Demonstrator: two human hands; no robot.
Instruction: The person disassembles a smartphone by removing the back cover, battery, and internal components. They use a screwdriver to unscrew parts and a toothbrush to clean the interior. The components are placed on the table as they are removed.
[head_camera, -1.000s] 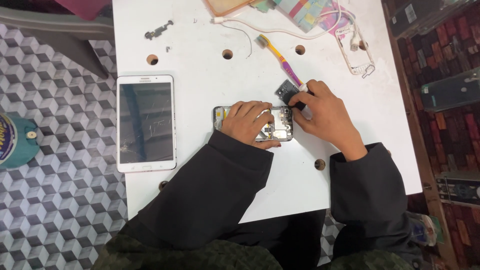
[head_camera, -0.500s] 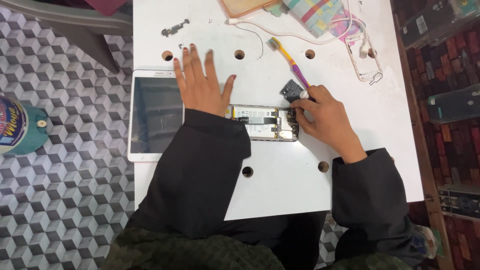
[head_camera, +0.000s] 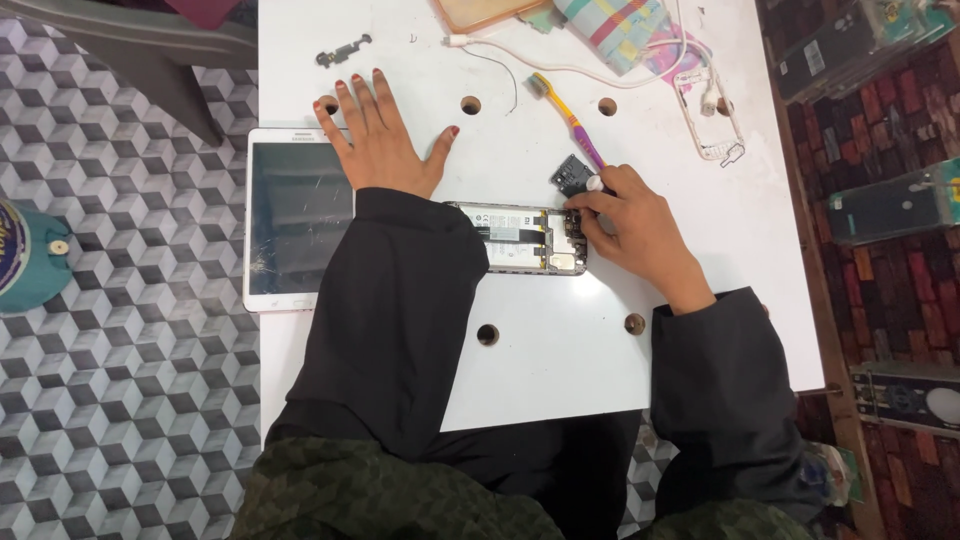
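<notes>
Opened smartphone with its back cover off, silver-framed, circuit board and battery exposed (head_camera: 520, 238): lies flat near the middle of the white bench with round holes (head_camera: 700, 290). Long axis runs left to right; its left end passes under the dark left sleeve.

Right hand (head_camera: 640, 228): rests at the phone's right end, fingers curled narrow and touching the camera end of the board. The fingertips pinch something small and pale; what it is cannot be told. This hand is the nearer one to the phone.

Left hand (head_camera: 385, 145): spread wide and flat, palm down on the bench, holding nothing. It lies up and to the left of the phone, with its fingers partly over the top right corner of the tablet.

White-framed tablet with a dark, scratched screen (head_camera: 295, 215): at the bench's left edge, left of the phone, long axis top to bottom.

Small black square component (head_camera: 570, 175): just above the phone's right end, beside the right fingertips.

Yellow and purple toothbrush (head_camera: 568, 118): slanted, its handle end reaching the right hand.

Small dark metal bracket (head_camera: 340, 52): far left corner.

White cable (head_camera: 560, 65) and pale phone frame (head_camera: 712, 115): far right part.

Striped cloth pouch in pink, blue and yellow (head_camera: 625, 25): far edge.

Teal cap (head_camera: 28, 255): on the patterned floor, well left of the bench.
</notes>
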